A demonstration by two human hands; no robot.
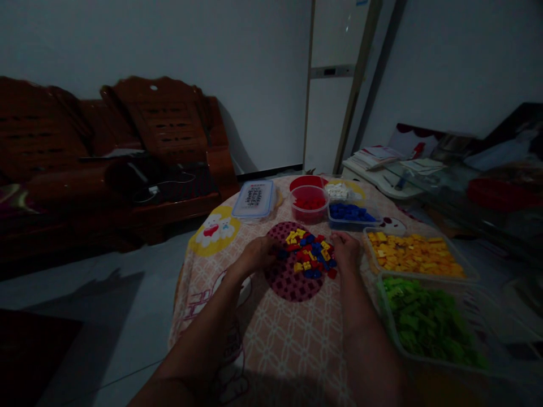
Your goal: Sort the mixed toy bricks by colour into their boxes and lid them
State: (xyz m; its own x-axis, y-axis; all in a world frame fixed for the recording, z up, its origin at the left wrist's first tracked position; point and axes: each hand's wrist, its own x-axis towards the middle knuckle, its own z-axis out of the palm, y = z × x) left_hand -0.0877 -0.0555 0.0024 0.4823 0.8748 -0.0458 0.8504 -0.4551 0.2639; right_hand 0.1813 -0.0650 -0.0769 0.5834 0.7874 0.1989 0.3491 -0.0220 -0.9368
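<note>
Dim light lay over a table spread with a pale patterned cloth. Mixed bricks in red, yellow and blue sat in a loose heap on a round maroon patch, between the two hands. The left hand was at the heap's left side, its fingers bent toward a dark blue piece; thumb and fingers looked only narrowly apart, and I could not tell whether they held anything. At the heap's right edge was the right hand, fingers curled in and tips close to the bricks; whether it pinched one could not be told either.

Beyond the heap stood a round tub of red bricks, with a blue-edged box to its left. White bricks and blue bricks were just right of the tub. Nearer, past the right hand, came trays of yellow bricks and green bricks.

Farther out, a wooden sofa stood to the left, a tall white unit by the wall, and papers lay to the right.
</note>
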